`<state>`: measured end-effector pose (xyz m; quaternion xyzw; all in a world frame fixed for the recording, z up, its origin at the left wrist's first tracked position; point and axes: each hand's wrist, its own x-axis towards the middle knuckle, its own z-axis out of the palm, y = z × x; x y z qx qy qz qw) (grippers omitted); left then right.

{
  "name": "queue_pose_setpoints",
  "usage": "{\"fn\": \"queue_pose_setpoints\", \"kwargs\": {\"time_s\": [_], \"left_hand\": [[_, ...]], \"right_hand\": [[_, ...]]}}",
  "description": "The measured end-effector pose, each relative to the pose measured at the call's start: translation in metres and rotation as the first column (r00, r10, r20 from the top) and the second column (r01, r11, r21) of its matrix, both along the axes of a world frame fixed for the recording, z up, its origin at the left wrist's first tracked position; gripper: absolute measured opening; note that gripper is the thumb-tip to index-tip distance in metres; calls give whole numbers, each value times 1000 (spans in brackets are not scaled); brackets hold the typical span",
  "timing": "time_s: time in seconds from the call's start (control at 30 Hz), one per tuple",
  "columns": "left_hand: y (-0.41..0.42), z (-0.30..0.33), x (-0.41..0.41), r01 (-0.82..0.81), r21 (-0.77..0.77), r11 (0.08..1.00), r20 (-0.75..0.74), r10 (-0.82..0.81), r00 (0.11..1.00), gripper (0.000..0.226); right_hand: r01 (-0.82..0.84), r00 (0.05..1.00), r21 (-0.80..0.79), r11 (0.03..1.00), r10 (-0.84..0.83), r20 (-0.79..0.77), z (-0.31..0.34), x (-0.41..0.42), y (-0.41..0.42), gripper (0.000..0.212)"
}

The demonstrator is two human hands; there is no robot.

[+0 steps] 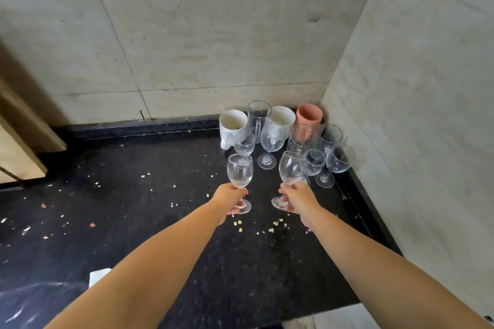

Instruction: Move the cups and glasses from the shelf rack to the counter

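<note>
The left hand (229, 199) grips the stem of a clear stemmed wine glass (240, 171); the right hand (298, 199) grips the stem of a second clear wine glass (289, 168), tilted left. Both glass feet appear to be just above the black speckled stone counter (160, 222), though contact cannot be confirmed. Behind them, the far right corner holds clustered clear glasses (272, 139), two white mugs (232, 125) and a pink tumbler (308, 115). The counter's left and near areas carry only scattered crumbs (238, 223).

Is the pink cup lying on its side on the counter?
No, the pink cup stands upright in the back corner of the black counter, behind the clear glasses.
</note>
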<state>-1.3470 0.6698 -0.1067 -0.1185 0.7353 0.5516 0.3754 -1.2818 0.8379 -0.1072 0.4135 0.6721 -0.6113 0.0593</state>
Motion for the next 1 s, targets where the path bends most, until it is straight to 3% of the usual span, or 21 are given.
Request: {"fn": "queue_pose_setpoints", "kwargs": {"time_s": [0.1,0.3,0.5,0.73,1.0], "left_hand": [[14,-16,-13,-45,29,999,21,44,999,10],[34,-38,-27,-50,-62,997,-114,43,993,18],[44,-43,-34,-51,-77,996,-149,39,988,18],[50,-55,-34,-41,-66,997,-127,32,991,30],[45,-55,-33,-41,-39,998,-132,36,991,17]], "right_hand": [[2,1000,-41,999,-3,-29,-15,-21,8,20],[-50,989,-11,999,48,-140,-45,-43,15,17],[-53,989,-81,995,41,-144,-62,-51,19,32],[-49,989,-128,991,30,-146,-69,-51,22,33],[-49,994,-162,986,31,-107,-63,-47,19,37]]}}
